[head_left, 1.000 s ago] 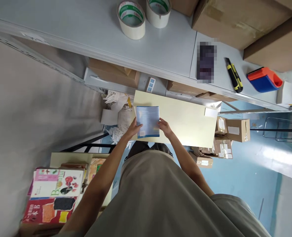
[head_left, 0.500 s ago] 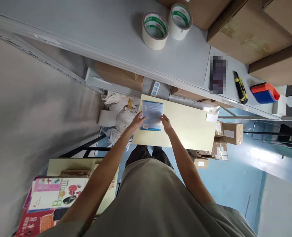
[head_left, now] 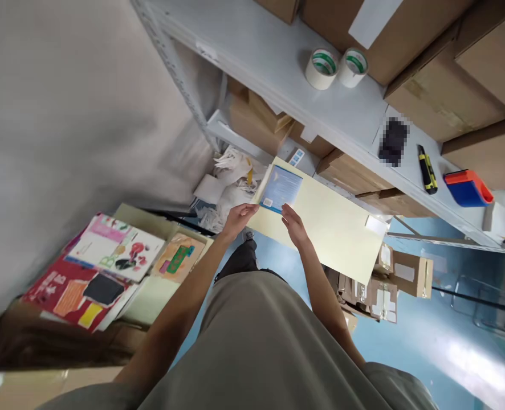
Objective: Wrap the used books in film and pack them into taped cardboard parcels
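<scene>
One left hand (head_left: 237, 220) and one right hand (head_left: 294, 225) are pinching nothing, a rectangular blue paper book (head_left: 281, 189) already lying near the cream bench's (head_left: 333, 223) left edge.

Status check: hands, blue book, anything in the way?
Left hand beside blue book, contact unclear; right hand open near its edge. Blue book flat on pale yellow table. White slip at table's right end, apart from blue book.

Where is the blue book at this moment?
In the head view, the blue book lies on the left end of the pale table, near the left hand and right hand.
</scene>
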`<action>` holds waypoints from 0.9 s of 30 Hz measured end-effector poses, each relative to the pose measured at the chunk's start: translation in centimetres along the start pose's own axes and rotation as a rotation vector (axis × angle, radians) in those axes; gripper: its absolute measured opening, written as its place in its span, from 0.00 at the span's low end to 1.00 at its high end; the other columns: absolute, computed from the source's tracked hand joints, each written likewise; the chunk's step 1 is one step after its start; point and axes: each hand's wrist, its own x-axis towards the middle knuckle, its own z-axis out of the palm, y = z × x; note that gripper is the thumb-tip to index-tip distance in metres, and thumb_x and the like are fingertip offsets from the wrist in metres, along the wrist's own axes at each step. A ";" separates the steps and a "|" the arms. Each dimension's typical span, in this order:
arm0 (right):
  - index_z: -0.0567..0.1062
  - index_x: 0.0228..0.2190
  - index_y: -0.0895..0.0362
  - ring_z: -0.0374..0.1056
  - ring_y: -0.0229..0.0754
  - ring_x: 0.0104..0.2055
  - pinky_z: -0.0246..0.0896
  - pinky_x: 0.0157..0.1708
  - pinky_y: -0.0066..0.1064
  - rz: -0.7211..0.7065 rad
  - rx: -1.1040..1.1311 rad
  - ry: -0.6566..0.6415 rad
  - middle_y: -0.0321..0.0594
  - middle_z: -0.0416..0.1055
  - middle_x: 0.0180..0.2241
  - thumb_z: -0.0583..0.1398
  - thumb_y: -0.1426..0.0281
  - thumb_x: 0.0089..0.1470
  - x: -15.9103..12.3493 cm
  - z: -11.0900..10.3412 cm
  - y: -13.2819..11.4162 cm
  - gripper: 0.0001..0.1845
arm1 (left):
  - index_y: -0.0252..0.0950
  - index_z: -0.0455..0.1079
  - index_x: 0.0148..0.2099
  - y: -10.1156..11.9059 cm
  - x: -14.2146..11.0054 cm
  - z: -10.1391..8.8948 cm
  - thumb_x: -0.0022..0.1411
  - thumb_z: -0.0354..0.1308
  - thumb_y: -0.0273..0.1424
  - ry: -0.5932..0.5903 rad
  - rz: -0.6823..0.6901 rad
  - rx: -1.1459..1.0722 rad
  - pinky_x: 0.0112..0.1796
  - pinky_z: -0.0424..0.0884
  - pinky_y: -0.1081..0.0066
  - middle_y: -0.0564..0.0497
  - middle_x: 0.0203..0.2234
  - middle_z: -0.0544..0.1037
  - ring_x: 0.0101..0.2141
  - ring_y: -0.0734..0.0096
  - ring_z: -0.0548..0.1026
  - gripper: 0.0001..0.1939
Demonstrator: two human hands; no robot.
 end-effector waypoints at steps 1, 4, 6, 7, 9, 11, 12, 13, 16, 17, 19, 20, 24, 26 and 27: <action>0.80 0.66 0.45 0.58 0.55 0.83 0.51 0.82 0.51 -0.010 0.007 -0.043 0.41 0.67 0.78 0.76 0.44 0.53 -1.2 0.2 0.3 0.44 | 0.37 0.86 0.42 -0.2 -1.9 -0.3 0.43 0.82 0.61 0.035 0.011 -0.013 0.63 0.75 0.51 0.37 0.48 0.90 0.58 0.42 0.83 0.36; 0.81 0.65 0.43 0.60 0.55 0.82 0.53 0.81 0.51 -0.030 0.033 -0.176 0.39 0.69 0.77 0.76 0.45 0.55 -5.0 1.0 1.6 0.39 | 0.36 0.87 0.44 -1.6 -8.0 -1.5 0.44 0.82 0.61 0.112 0.042 -0.055 0.63 0.75 0.50 0.37 0.50 0.90 0.58 0.42 0.83 0.37; 0.83 0.63 0.42 0.62 0.55 0.81 0.54 0.80 0.53 -0.021 0.047 -0.264 0.39 0.72 0.75 0.76 0.46 0.56 -7.7 1.3 2.6 0.37 | 0.36 0.88 0.45 -2.9 -12.3 -2.5 0.46 0.82 0.61 0.155 0.059 -0.080 0.63 0.75 0.50 0.37 0.50 0.90 0.57 0.43 0.84 0.36; 0.83 0.62 0.42 0.64 0.56 0.80 0.55 0.80 0.53 -0.010 0.053 -0.303 0.39 0.73 0.74 0.77 0.46 0.55 -9.0 1.5 3.1 0.36 | 0.37 0.88 0.45 -3.6 -14.5 -2.9 0.47 0.82 0.60 0.180 0.066 -0.088 0.64 0.76 0.49 0.38 0.50 0.90 0.56 0.44 0.85 0.35; 0.84 0.60 0.43 0.67 0.56 0.78 0.57 0.79 0.54 0.013 0.064 -0.365 0.40 0.75 0.73 0.78 0.47 0.54 -11.5 1.8 4.2 0.35 | 0.38 0.89 0.45 -5.1 -18.7 -3.9 0.48 0.81 0.60 0.233 0.076 -0.097 0.63 0.76 0.48 0.38 0.50 0.90 0.53 0.46 0.86 0.34; 0.85 0.59 0.43 0.69 0.56 0.77 0.58 0.79 0.55 0.032 0.076 -0.414 0.41 0.77 0.71 0.78 0.47 0.53 -13.6 2.3 5.3 0.35 | 0.38 0.89 0.44 -6.5 -22.5 -4.8 0.49 0.81 0.60 0.271 0.091 -0.106 0.62 0.77 0.47 0.38 0.49 0.90 0.51 0.47 0.86 0.33; 0.85 0.59 0.44 0.70 0.56 0.76 0.58 0.79 0.55 0.042 0.080 -0.439 0.41 0.78 0.70 0.78 0.48 0.54 -14.6 2.6 5.8 0.34 | 0.39 0.89 0.44 -7.1 -24.2 -5.2 0.49 0.81 0.60 0.285 0.101 -0.113 0.61 0.78 0.47 0.39 0.48 0.90 0.50 0.47 0.86 0.33; 0.85 0.58 0.43 0.70 0.56 0.76 0.58 0.79 0.55 0.052 0.081 -0.467 0.41 0.79 0.69 0.78 0.49 0.54 -15.6 3.0 6.4 0.33 | 0.39 0.89 0.44 -7.6 -25.7 -5.6 0.48 0.81 0.61 0.299 0.112 -0.119 0.61 0.79 0.48 0.39 0.47 0.90 0.50 0.48 0.86 0.33; 0.85 0.58 0.43 0.72 0.56 0.74 0.59 0.78 0.56 0.075 0.070 -0.552 0.41 0.81 0.67 0.78 0.50 0.56 -18.1 4.7 7.9 0.31 | 0.39 0.89 0.44 -8.6 -29.5 -6.8 0.48 0.82 0.61 0.362 0.129 -0.140 0.60 0.80 0.49 0.39 0.48 0.90 0.50 0.47 0.86 0.34; 0.84 0.58 0.43 0.73 0.55 0.73 0.59 0.78 0.56 0.083 0.060 -0.580 0.41 0.81 0.67 0.77 0.50 0.56 -18.9 5.4 8.4 0.31 | 0.39 0.89 0.44 -8.8 -30.5 -7.2 0.48 0.82 0.61 0.385 0.133 -0.153 0.60 0.80 0.49 0.38 0.49 0.90 0.50 0.47 0.86 0.34; 0.84 0.58 0.44 0.75 0.56 0.71 0.60 0.78 0.56 0.104 0.036 -0.634 0.41 0.82 0.66 0.77 0.49 0.56 -20.4 7.2 9.5 0.30 | 0.38 0.89 0.44 -9.1 -32.4 -8.2 0.48 0.82 0.61 0.417 0.152 -0.186 0.61 0.79 0.48 0.37 0.52 0.90 0.51 0.47 0.86 0.33; 0.84 0.58 0.44 0.76 0.56 0.71 0.60 0.78 0.56 0.117 0.022 -0.662 0.42 0.83 0.65 0.77 0.49 0.57 -21.1 8.1 10.1 0.30 | 0.38 0.89 0.44 -9.2 -33.3 -8.7 0.49 0.82 0.61 0.425 0.168 -0.200 0.61 0.79 0.48 0.37 0.52 0.89 0.51 0.47 0.86 0.33; 0.84 0.58 0.45 0.79 0.55 0.68 0.65 0.74 0.54 0.162 -0.060 -0.769 0.43 0.84 0.63 0.76 0.49 0.57 -24.4 12.7 13.2 0.30 | 0.39 0.89 0.46 -10.1 -37.1 -11.5 0.52 0.81 0.58 0.441 0.238 -0.223 0.62 0.78 0.49 0.39 0.50 0.90 0.52 0.48 0.86 0.30; 0.84 0.57 0.46 0.81 0.55 0.65 0.68 0.73 0.52 0.193 -0.114 -0.804 0.43 0.85 0.61 0.77 0.49 0.55 -26.1 15.2 15.4 0.32 | 0.39 0.88 0.45 -10.8 -39.2 -13.3 0.54 0.80 0.59 0.462 0.265 -0.230 0.62 0.78 0.49 0.40 0.50 0.90 0.52 0.49 0.86 0.30; 0.85 0.57 0.47 0.82 0.55 0.63 0.69 0.72 0.51 0.214 -0.140 -0.816 0.44 0.86 0.60 0.78 0.48 0.53 -27.0 16.5 16.8 0.33 | 0.39 0.88 0.45 -11.2 -40.3 -14.3 0.54 0.80 0.59 0.470 0.274 -0.236 0.62 0.78 0.49 0.40 0.50 0.90 0.52 0.49 0.86 0.30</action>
